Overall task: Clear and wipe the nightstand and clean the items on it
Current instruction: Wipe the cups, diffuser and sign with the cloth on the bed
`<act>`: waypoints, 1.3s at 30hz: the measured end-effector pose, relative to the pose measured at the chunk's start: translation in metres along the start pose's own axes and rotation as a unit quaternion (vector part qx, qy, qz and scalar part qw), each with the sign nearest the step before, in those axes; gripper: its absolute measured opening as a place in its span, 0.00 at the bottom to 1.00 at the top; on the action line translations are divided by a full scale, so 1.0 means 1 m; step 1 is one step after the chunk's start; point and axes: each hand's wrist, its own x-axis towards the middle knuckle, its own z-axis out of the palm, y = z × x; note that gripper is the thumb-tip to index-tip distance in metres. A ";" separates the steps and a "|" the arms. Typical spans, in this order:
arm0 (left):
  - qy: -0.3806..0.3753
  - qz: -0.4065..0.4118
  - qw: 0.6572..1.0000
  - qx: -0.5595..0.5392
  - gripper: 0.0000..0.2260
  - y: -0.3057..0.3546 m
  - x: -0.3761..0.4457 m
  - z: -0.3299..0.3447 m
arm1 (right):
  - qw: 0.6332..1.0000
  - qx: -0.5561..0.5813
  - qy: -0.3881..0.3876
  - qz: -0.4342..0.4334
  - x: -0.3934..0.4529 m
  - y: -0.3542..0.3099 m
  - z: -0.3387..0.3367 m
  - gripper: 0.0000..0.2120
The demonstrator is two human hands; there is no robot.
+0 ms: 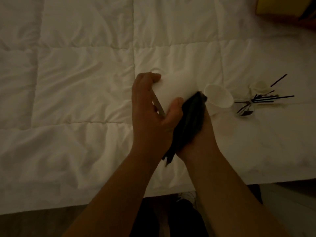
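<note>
A: What's the left hand [148, 106] gripping over the bed [68, 82]?

B: A white lamp-like item [171, 89], held by its rim. The right hand [196, 134] presses a dark cloth [191, 117] against it; it looks like the item-cleaning step.

A: Next?

B: Probably turning it. A cup [218, 95] and reed sticks [263, 99] wait alongside.

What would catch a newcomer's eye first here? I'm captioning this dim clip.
Centre frame, the left hand grips a white object while the right hand presses a dark cloth against it. Right of them, a white cup and black sticks lie on the white quilt.
</note>
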 end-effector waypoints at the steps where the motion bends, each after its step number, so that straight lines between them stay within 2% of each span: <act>1: 0.002 0.005 0.999 0.045 0.21 -0.007 0.006 -0.002 | 1.000 0.012 0.009 0.004 -0.001 -0.001 -0.001 0.25; 3: -0.005 0.003 0.989 0.149 0.24 -0.023 0.020 -0.009 | 0.999 0.005 0.027 -0.025 -0.005 -0.008 -0.006 0.23; 5: -0.049 0.005 0.964 0.262 0.30 -0.039 0.033 -0.019 | 0.995 -0.038 0.051 -0.083 -0.010 -0.021 -0.015 0.21; 8: -0.128 0.044 0.916 0.377 0.38 -0.058 0.044 -0.026 | 0.983 -0.064 0.092 -0.144 -0.017 -0.044 -0.027 0.24; 11: -0.185 0.078 0.859 0.471 0.40 -0.069 0.053 -0.014 | 0.981 -0.036 0.116 -0.149 -0.027 -0.057 -0.041 0.22; 15: -0.235 0.026 0.831 0.503 0.41 -0.083 0.059 0.000 | 0.980 0.003 0.146 -0.136 -0.044 -0.059 -0.058 0.18; 18: -0.217 0.053 0.796 0.563 0.44 -0.075 0.057 0.012 | 0.977 0.021 0.158 -0.144 -0.057 -0.063 -0.067 0.17; 20: -0.202 0.112 0.801 0.552 0.43 -0.061 0.054 0.031 | 0.973 0.021 0.165 -0.159 -0.063 -0.068 -0.072 0.18; 22: -0.236 0.153 0.822 0.495 0.40 -0.049 0.050 0.062 | 0.971 0.032 0.161 -0.172 -0.069 -0.075 -0.078 0.19; 25: -0.320 0.110 0.832 0.440 0.41 -0.047 0.053 0.114 | 0.967 0.049 0.169 -0.183 -0.075 -0.084 -0.085 0.20; 26: -0.351 0.078 0.822 0.442 0.42 -0.050 0.055 0.129 | 0.965 0.047 0.177 -0.188 -0.078 -0.087 -0.087 0.19; 28: -0.405 0.030 0.778 0.479 0.44 -0.057 0.063 0.152 | 0.963 0.046 0.179 -0.195 -0.081 -0.094 -0.091 0.19; 29: -0.420 0.018 0.757 0.500 0.43 -0.060 0.066 0.159 | 0.963 0.048 0.177 -0.197 -0.083 -0.097 -0.093 0.19; 30: -0.422 0.012 0.749 0.511 0.41 -0.061 0.069 0.161 | 0.963 0.044 0.179 -0.198 -0.084 -0.099 -0.095 0.20; 33: -0.379 0.008 0.788 0.485 0.35 -0.054 0.065 0.150 | 0.958 -0.001 0.197 -0.208 -0.085 -0.100 -0.096 0.23; 36: -0.335 -0.078 0.865 0.366 0.31 -0.041 0.052 0.121 | 0.938 -0.109 0.184 -0.274 -0.079 -0.094 -0.087 0.20; 38: -0.319 -0.174 0.907 0.213 0.27 -0.031 0.038 0.101 | 0.893 -0.235 0.194 -0.331 -0.071 -0.090 -0.070 0.16; 39: -0.312 -0.202 0.917 0.147 0.27 -0.026 0.029 0.093 | 0.849 -0.324 0.212 -0.360 -0.065 -0.089 -0.062 0.15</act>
